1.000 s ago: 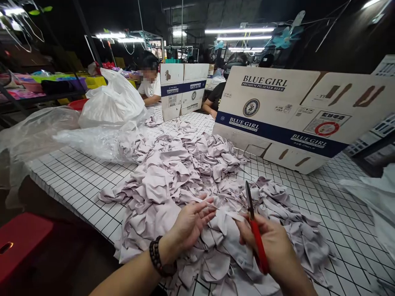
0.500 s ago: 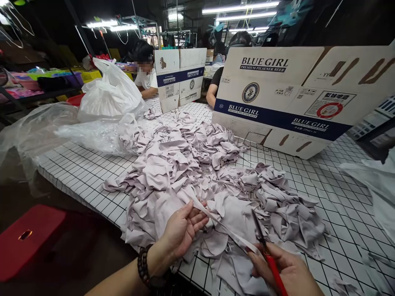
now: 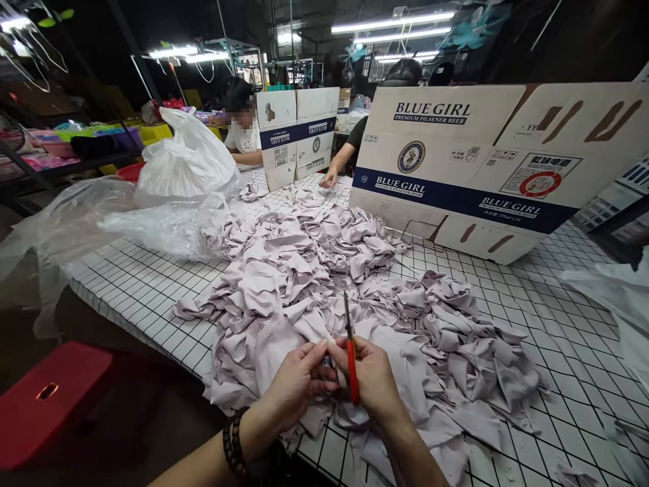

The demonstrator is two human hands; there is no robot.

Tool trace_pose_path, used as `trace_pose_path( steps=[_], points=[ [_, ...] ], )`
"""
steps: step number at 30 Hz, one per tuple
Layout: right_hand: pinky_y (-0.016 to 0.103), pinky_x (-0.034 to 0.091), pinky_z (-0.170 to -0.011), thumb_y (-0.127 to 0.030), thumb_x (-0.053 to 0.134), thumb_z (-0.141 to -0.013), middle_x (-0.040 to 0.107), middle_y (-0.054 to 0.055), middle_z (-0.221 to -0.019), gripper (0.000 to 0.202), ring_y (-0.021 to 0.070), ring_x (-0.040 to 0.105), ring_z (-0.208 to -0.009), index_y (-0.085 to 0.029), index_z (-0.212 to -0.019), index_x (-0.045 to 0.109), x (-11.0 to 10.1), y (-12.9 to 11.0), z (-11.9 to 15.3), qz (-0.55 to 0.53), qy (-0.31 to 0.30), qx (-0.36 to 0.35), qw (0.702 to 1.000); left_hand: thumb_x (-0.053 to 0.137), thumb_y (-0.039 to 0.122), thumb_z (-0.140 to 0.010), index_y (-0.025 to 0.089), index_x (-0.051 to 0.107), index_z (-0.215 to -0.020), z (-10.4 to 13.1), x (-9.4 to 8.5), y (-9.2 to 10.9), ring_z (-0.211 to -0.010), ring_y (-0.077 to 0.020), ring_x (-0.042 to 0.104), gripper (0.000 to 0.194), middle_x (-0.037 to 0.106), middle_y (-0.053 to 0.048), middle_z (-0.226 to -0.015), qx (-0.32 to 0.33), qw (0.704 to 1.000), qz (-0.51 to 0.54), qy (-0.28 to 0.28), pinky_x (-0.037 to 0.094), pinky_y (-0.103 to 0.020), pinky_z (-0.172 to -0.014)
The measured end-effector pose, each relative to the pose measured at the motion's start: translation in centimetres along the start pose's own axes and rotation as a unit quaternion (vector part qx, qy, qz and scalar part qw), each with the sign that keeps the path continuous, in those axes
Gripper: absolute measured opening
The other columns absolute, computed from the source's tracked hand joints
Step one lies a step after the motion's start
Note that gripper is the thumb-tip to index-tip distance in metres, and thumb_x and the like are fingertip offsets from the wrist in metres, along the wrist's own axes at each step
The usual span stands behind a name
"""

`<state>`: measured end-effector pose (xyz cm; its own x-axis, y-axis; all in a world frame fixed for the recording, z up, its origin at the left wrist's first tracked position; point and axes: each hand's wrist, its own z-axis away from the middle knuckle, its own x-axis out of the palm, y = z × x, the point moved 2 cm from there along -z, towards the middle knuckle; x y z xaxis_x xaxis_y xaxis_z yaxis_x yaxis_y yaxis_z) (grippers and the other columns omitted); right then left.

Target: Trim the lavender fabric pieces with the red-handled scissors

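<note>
Above the near side of a pile of pale lilac-grey cut fabric pieces point(image 3: 284, 277), my hands meet almost fingertip to fingertip. My left hand point(image 3: 297, 382), with dark beads at the wrist, is closed in a pinch on a narrow pale fabric strip point(image 3: 341, 376). Red-handled scissors point(image 3: 353, 372) are held in my right hand point(image 3: 378, 382), dark blades pointing up and away. The right thumb and finger also touch the strip by my left fingertips. Part of the strip is hidden behind the fingers.
A grid-patterned table point(image 3: 136, 277) carries the pile. Large beer cartons point(image 3: 456, 155) and a smaller carton point(image 3: 317, 138) stand at the back. White plastic bags point(image 3: 177, 162) lie left, beside a red stool point(image 3: 55, 399). A co-worker's hand point(image 3: 330, 179) shows between the cartons.
My right hand has moved left and up with the scissors, from apart to beside my left hand. The strip stretched between them is drawn in. My left fingers have closed. A co-worker's hand has appeared.
</note>
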<state>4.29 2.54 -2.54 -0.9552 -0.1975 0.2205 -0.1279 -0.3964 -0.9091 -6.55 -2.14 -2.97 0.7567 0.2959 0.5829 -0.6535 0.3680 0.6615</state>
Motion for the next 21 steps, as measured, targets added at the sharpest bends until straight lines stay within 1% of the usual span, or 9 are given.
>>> trace_pose_path(
  steps=[3, 5, 7, 9, 11, 14, 16, 19, 21],
  points=[
    [0.018, 0.027, -0.033, -0.046, 0.088, -0.05, 0.046, -0.01, -0.042, 0.045, 0.0051, 0.035, -0.034, -0.016, -0.071, 0.061, -1.0, -2.0, 0.6, 0.011, -0.011, 0.015, 1.0, 0.065, 0.034, -0.085, 0.012, 0.064, -0.091, -0.2, -0.4, 1.1, -0.059, -0.0127, 0.066, 0.023, 0.068, -0.007, -0.088, 0.026, 0.998, 0.029, 0.041, 0.055, -0.023, -0.055],
    [0.017, 0.026, -0.033, -0.048, 0.085, -0.055, 0.045, -0.01, -0.041, 0.043, 0.0047, 0.034, -0.032, -0.017, -0.071, 0.06, -2.1, -3.8, 1.4, 0.022, -0.036, 0.032, 0.999, 0.06, 0.031, -0.089, 0.012, 0.062, -0.093, -0.7, -0.6, 2.0, -0.059, -0.0127, 0.066, 0.02, 0.068, -0.006, -0.084, 0.032, 0.991, 0.09, 0.089, 0.057, -0.025, -0.058],
    [0.017, 0.031, -0.035, -0.047, 0.083, -0.06, 0.054, -0.005, -0.046, 0.041, 0.0058, 0.041, -0.036, -0.016, -0.072, 0.061, -3.5, -5.6, 2.1, 0.029, -0.05, 0.029, 0.998, 0.055, 0.025, -0.093, 0.013, 0.06, -0.093, -1.2, -0.5, 3.0, -0.055, -0.0102, 0.064, 0.013, 0.067, -0.004, -0.076, 0.016, 0.979, 0.158, 0.125, 0.056, -0.021, -0.056],
    [0.017, 0.038, -0.039, -0.043, 0.084, -0.061, 0.064, 0.001, -0.058, 0.037, 0.0081, 0.051, -0.044, -0.015, -0.073, 0.063, -4.9, -7.7, 2.6, 0.024, -0.031, -0.007, 0.999, 0.05, 0.02, -0.095, 0.014, 0.059, -0.092, -1.4, 0.4, 4.2, -0.053, -0.0087, 0.062, 0.011, 0.067, -0.002, -0.073, 0.0, 0.971, 0.202, 0.125, 0.054, -0.019, -0.052],
    [0.018, 0.044, -0.043, -0.039, 0.085, -0.06, 0.067, 0.003, -0.065, 0.033, 0.0101, 0.056, -0.051, -0.015, -0.072, 0.065, -6.2, -10.2, 2.7, 0.001, 0.018, -0.07, 0.997, 0.046, 0.018, -0.096, 0.015, 0.059, -0.092, -1.3, 2.2, 5.6, -0.059, -0.0107, 0.065, 0.014, 0.068, -0.002, -0.076, -0.008, 0.973, 0.219, 0.075, 0.056, -0.022, -0.057],
    [0.017, 0.041, -0.04, -0.032, 0.085, -0.058, 0.058, -0.003, -0.054, 0.027, 0.0082, 0.051, -0.045, -0.018, -0.069, 0.065, -7.4, -14.5, 3.2, -0.043, 0.089, -0.199, 0.975, 0.041, 0.022, -0.095, 0.014, 0.061, -0.098, -1.3, 6.5, 7.7, -0.082, -0.0177, 0.068, 0.021, 0.07, -0.008, -0.089, -0.022, 0.974, 0.215, -0.07, 0.057, -0.035, -0.079],
    [0.017, 0.037, -0.038, -0.032, 0.083, -0.06, 0.051, -0.006, -0.049, 0.023, 0.0074, 0.046, -0.042, -0.019, -0.069, 0.065, -7.3, -16.8, 3.9, -0.028, 0.104, -0.264, 0.958, 0.041, 0.027, -0.092, 0.012, 0.061, -0.1, -2.1, 9.2, 9.0, -0.092, -0.0209, 0.066, 0.026, 0.069, -0.011, -0.097, -0.008, 0.969, 0.193, -0.151, 0.054, -0.036, -0.085],
    [0.018, 0.031, -0.035, -0.035, 0.082, -0.06, 0.052, -0.005, -0.048, 0.024, 0.0075, 0.042, -0.04, -0.019, -0.071, 0.067, -6.0, -17.2, 4.8, 0.068, 0.083, -0.251, 0.962, 0.045, 0.037, -0.087, 0.015, 0.061, -0.094, -4.5, 11.3, 10.0, -0.089, -0.0204, 0.063, 0.028, 0.067, -0.01, -0.093, 0.071, 0.969, 0.172, -0.164, 0.053, -0.032, -0.085],
    [0.02, 0.03, -0.036, -0.037, 0.081, -0.06, 0.055, -0.003, -0.052, 0.026, 0.0089, 0.043, -0.041, -0.018, -0.073, 0.068, -4.9, -15.1, 4.6, 0.152, 0.06, -0.209, 0.964, 0.044, 0.043, -0.086, 0.018, 0.061, -0.093, -6.0, 10.8, 9.3, -0.087, -0.0197, 0.062, 0.031, 0.067, -0.008, -0.09, 0.096, 0.969, 0.181, -0.14, 0.052, -0.033, -0.086]
  ],
)
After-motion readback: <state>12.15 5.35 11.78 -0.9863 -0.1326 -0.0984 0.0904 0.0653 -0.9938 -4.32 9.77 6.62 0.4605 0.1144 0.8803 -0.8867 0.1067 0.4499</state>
